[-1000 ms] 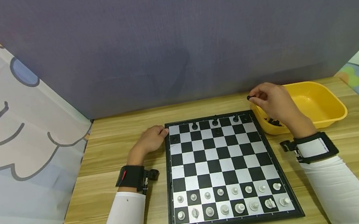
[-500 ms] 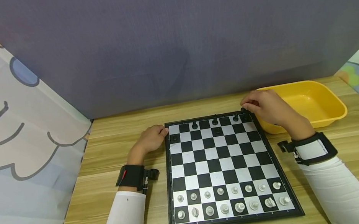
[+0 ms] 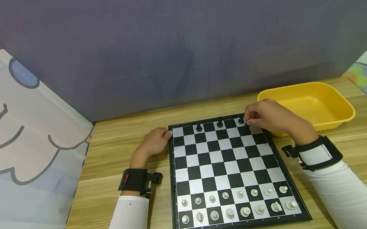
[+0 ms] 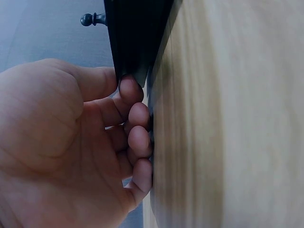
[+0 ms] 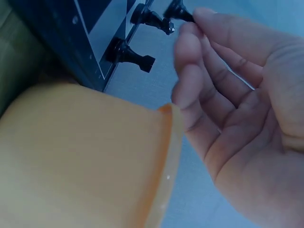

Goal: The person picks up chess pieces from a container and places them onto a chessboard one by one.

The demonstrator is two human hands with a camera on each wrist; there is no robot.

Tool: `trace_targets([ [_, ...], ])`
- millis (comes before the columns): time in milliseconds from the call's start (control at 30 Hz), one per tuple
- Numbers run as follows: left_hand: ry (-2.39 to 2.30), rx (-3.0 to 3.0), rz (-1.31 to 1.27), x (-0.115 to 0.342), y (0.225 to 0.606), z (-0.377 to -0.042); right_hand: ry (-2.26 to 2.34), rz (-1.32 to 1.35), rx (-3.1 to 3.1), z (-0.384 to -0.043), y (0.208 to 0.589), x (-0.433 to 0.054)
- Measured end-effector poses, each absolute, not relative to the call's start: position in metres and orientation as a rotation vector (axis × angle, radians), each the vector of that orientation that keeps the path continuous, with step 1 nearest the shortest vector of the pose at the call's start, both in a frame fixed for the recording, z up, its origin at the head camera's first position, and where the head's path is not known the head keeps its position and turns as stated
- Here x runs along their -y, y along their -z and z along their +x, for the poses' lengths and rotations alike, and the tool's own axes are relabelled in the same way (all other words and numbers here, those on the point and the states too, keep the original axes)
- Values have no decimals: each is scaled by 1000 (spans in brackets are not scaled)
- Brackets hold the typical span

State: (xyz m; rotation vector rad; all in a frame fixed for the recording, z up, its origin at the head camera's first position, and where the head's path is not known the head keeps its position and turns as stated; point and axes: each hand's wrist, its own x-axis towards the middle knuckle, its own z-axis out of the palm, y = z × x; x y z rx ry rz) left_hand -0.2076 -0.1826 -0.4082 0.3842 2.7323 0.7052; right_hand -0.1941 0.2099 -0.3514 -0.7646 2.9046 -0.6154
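Observation:
My right hand is over the far right corner of the chessboard. Its thumb and fingertips pinch a small black chess piece, whose exact kind is partly hidden by the fingers. Below it, a black rook and another black piece stand on the board in the right wrist view. At the far left corner, my left hand grips the board's edge, with the thumb on top and the index fingertip against the side. A black pawn shows above the board's edge in the left wrist view.
Beside the board's far right corner is a yellow tub, just under my right forearm. Two rows of white pieces stand along the near side. A few black pieces are spread along the far rows. A grey partition rises behind the wooden table.
My right hand has moved left and slightly nearer, from over the yellow tub to the board's far right corner, carrying the black piece. My left hand has stayed put.

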Motion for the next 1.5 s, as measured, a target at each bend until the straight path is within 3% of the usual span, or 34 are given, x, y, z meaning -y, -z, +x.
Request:
trace_targets([
  [1500, -701, -2735, 366, 182, 407, -207, 398, -701, -2847, -190, 362, -194],
])
